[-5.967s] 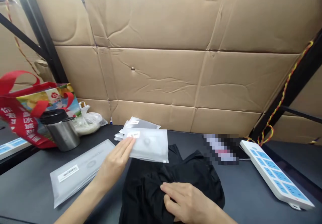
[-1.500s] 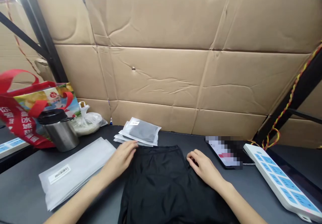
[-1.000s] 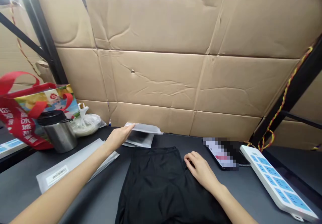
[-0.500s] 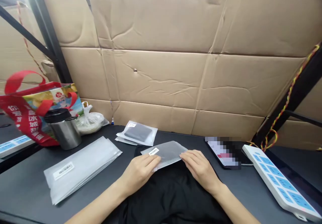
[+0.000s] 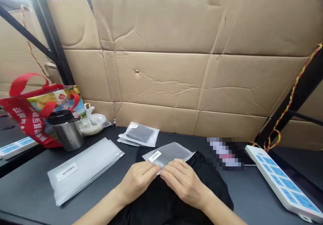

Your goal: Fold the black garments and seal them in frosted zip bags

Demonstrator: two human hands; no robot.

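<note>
A frosted plastic bag [image 5: 174, 151] with a white barcode label lies over black cloth [image 5: 214, 178] at the table's front. My left hand [image 5: 141, 178] pinches the bag's near edge just below the label. Close beside it, my right hand [image 5: 181, 181] has its fingers closed on the same edge, the fingertips of both hands almost meeting. What the bag contains cannot be made out. Behind it rest a couple of frosted bags [image 5: 142, 134], the top one with something dark inside. To the left is a stack of long frosted bags [image 5: 87, 171], also labelled.
A steel thermos [image 5: 67, 134], a red printed carrier bag [image 5: 22, 117] and a knotted clear plastic bag [image 5: 92, 122] stand at the back left. A blurred-out phone [image 5: 224, 154] and a white power strip [image 5: 282, 181] lie right. Cardboard [image 5: 161, 63] walls the back.
My right hand has moved left along the bag's near edge, from its right corner to beside my left hand. The left hand stays pinched on the bag. The view has shifted slightly.
</note>
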